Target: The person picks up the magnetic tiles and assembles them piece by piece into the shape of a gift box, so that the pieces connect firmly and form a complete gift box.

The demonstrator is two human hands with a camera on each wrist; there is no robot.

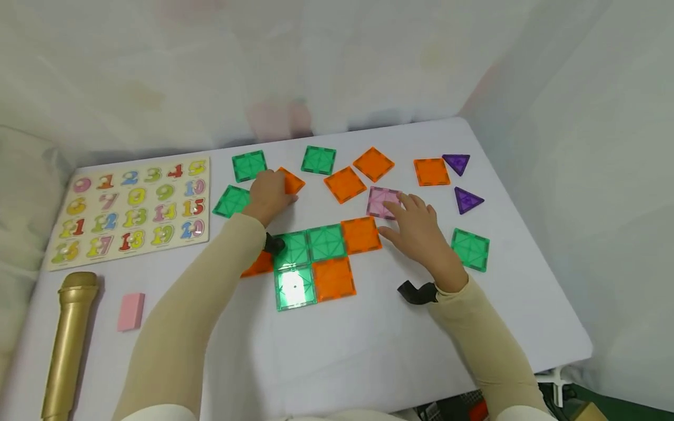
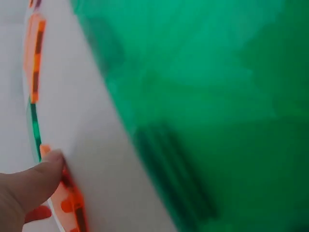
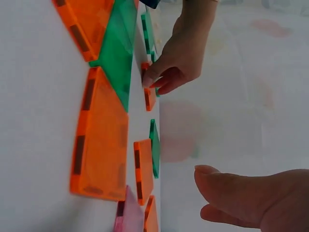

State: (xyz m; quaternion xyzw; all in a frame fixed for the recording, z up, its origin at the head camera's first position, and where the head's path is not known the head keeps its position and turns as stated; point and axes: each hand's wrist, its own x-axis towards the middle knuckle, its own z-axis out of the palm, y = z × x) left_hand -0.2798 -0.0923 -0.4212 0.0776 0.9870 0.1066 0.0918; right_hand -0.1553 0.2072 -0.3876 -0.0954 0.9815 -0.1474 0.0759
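Note:
At the table's left middle, my left hand (image 1: 270,196) pinches an orange square magnetic tile (image 1: 292,182), thumb on its near edge; the left wrist view shows the thumb (image 2: 46,176) on it too. My right hand (image 1: 418,231) has its fingers loosely spread, fingertips overlapping a pink square tile (image 1: 380,203) in the head view. Between the arms lies a flat joined patch of tiles: green ones (image 1: 326,241) and orange ones (image 1: 334,279). The patch's left orange tile (image 1: 258,266) is partly hidden by the left sleeve. A green tile (image 2: 203,96) fills much of the left wrist view.
Loose green tiles (image 1: 318,160) and orange tiles (image 1: 344,185) lie along the back. Two purple triangles (image 1: 467,200) and a green tile (image 1: 470,249) lie at the right. On the left are a number puzzle board (image 1: 129,204), a gold microphone (image 1: 71,345) and a pink block (image 1: 130,311).

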